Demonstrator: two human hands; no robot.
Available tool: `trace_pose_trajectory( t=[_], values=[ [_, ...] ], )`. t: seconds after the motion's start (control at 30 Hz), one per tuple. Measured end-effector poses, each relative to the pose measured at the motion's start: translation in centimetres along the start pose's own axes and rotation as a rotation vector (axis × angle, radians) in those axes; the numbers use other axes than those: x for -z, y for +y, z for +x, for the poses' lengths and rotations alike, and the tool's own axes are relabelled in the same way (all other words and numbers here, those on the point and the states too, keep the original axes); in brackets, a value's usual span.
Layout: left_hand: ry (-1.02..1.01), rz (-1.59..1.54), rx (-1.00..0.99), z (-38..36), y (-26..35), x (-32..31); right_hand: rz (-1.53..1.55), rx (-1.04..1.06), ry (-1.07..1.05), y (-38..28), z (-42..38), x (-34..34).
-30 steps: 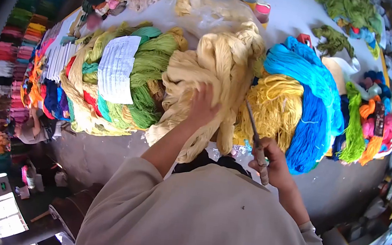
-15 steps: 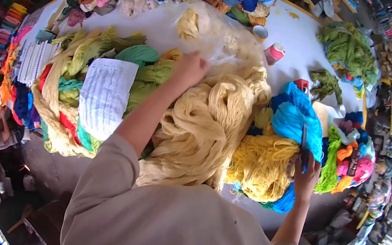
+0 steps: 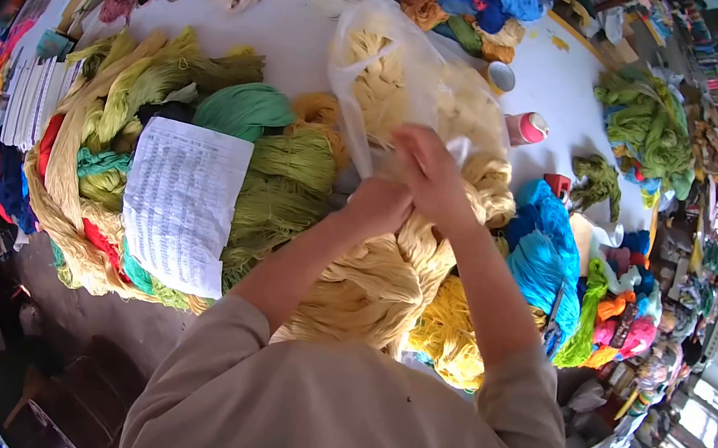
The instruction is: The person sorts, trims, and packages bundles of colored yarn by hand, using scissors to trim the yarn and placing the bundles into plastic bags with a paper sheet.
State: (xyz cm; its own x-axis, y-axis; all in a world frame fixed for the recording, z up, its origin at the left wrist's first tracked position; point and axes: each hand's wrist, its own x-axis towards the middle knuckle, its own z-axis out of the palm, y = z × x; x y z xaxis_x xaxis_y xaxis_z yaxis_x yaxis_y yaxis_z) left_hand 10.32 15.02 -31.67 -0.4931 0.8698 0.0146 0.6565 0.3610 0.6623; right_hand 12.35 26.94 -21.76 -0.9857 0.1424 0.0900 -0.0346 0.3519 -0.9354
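Note:
My left hand [image 3: 379, 206] is closed at the near edge of a clear plastic bag [image 3: 352, 105], above beige yarn [image 3: 360, 288]. Right beside it, my right hand [image 3: 431, 172] has its fingers bent together at the bag's edge. Cream yarn [image 3: 379, 73] shows through the plastic. What lies inside either hand's fingers is too small to make out. Dark scissors [image 3: 555, 309] rest on the bright blue yarn [image 3: 546, 249] at the right, touched by neither hand.
A printed sheet [image 3: 181, 201] lies on green yarn at the left. Yellow yarn [image 3: 451, 336] is near my right forearm. A pink-and-white cone [image 3: 527, 128], a cup [image 3: 499, 77] and a red object [image 3: 556, 187] stand further back. Stacked papers [image 3: 31, 99] are far left.
My right hand has left the scissors on the blue yarn and moved up and left beside my left hand. My left hand has moved down and right. The bag's edge is now raised.

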Motion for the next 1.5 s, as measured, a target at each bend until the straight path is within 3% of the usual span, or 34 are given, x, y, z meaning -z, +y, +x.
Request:
trace_pose_trajectory(
  t=[0.07,0.13,0.2,0.23,0.27,0.33,0.37,0.4,0.43,0.5,0.53,0.57,0.6,0.63,0.7,0.73,0.8,0.83,0.87,0.93,1.03,1.07,1.1,1.17,1.2,1.27,1.3,1.37,1.43,1.47,1.5],
  values=[
    [-0.154,-0.038,0.064,-1.0,1.8,2.2,-0.319,-0.133,-0.274,6.6,5.8,-2.0],
    [-0.128,-0.008,0.011,-2.9,2.4,3.7,-0.899,-0.488,-0.499,11.4,8.7,-1.2],
    [-0.190,-0.048,0.032,-4.4,2.1,4.9,-1.459,-0.403,0.092,18.1,9.9,2.3],
    [-0.121,-0.175,0.061,-5.1,1.9,5.4,-1.253,-0.463,0.160,16.6,11.4,5.5],
    [-0.051,-0.303,0.090,-5.5,1.9,6.0,-1.408,-0.287,0.220,14.5,11.1,7.6],
    [-0.083,-0.485,0.204,-4.6,2.1,8.5,-1.459,-0.262,0.034,9.1,11.9,9.3],
    [-0.010,-0.561,0.238,-3.6,1.5,8.4,-1.503,-0.183,-0.052,11.3,12.3,9.8],
    [0.066,-0.637,0.266,-2.6,1.0,8.3,-1.446,-0.211,-0.105,13.4,12.0,10.2],
    [-0.042,-0.513,0.367,-0.3,-0.9,7.8,-1.387,-0.242,-0.155,11.8,11.9,8.6],
    [0.025,-0.605,0.497,3.5,-5.7,5.8,-1.045,-0.344,-0.325,13.7,12.1,7.1],
    [0.207,-0.821,0.525,4.5,-8.6,4.3,-1.042,-0.401,-0.419,14.3,12.5,5.9],
    [0.292,-0.816,0.653,6.1,-11.8,2.8,-1.035,-0.453,-0.513,14.7,13.0,4.6],
    [0.379,-0.805,0.781,7.3,-13.9,2.2,-1.032,-0.443,-0.511,15.0,13.3,3.4],
    [0.384,-0.797,0.784,7.4,-13.8,3.4,-0.989,-0.339,-0.347,15.3,13.2,2.2],
    [0.764,-0.914,0.950,7.3,-12.9,6.7,-0.920,-0.154,-0.141,15.0,14.4,-0.6],
    [0.773,-0.905,0.954,7.1,-13.6,6.8,-0.900,-0.070,-0.094,14.3,15.6,-2.0],
    [0.749,-1.055,0.760,6.5,-16.1,6.2,-0.788,-0.083,-0.124,13.7,18.7,-5.0],
    [0.764,-1.047,0.761,5.9,-19.1,3.6,-0.734,-0.085,-0.140,13.6,19.7,-5.9],
    [0.706,-0.990,0.643,5.3,-23.0,-0.3,-0.680,-0.089,-0.156,13.5,20.7,-6.9],
    [0.659,-1.125,0.846,5.1,-18.1,4.2,-0.840,-0.246,-0.069,13.5,21.7,-8.7],
    [0.768,-1.345,1.003,4.4,-15.4,6.9,-0.532,-0.393,-0.284,16.0,23.0,-7.5],
    [0.783,-1.354,1.014,4.2,-15.8,6.8,-0.375,-0.446,-0.216,16.4,22.7,-7.4],
    [0.787,-1.335,1.030,4.4,-16.2,6.7,-0.470,-0.260,-0.272,16.6,22.4,-5.4],
    [0.779,-1.336,1.049,5.1,-16.1,6.3,-0.387,-0.192,-0.279,11.4,20.4,-1.7],
    [0.845,-1.461,1.059,5.4,-15.6,7.0,-0.213,-0.304,-0.228,9.8,19.2,-0.5],
    [0.976,-1.723,1.034,5.9,-14.0,8.7,-0.375,-0.387,-0.187,11.9,16.8,4.2],
    [0.840,-1.781,0.891,6.0,-16.4,6.6,-0.284,-0.519,-0.206,10.3,15.0,5.8],
    [0.514,-1.910,1.021,6.6,-15.6,7.6,-0.197,-0.655,-0.214,9.0,12.0,8.3],
    [0.199,-1.757,0.698,7.2,-14.3,8.4,-0.005,-0.879,-0.293,11.0,9.9,10.1],
    [0.111,-1.806,0.690,7.1,-12.0,10.0,-0.003,-0.882,-0.283,9.0,9.0,9.7],
    [0.101,-1.801,0.687,7.2,-11.4,10.2,0.157,-0.616,-0.272,6.9,8.0,8.9]
  ],
)
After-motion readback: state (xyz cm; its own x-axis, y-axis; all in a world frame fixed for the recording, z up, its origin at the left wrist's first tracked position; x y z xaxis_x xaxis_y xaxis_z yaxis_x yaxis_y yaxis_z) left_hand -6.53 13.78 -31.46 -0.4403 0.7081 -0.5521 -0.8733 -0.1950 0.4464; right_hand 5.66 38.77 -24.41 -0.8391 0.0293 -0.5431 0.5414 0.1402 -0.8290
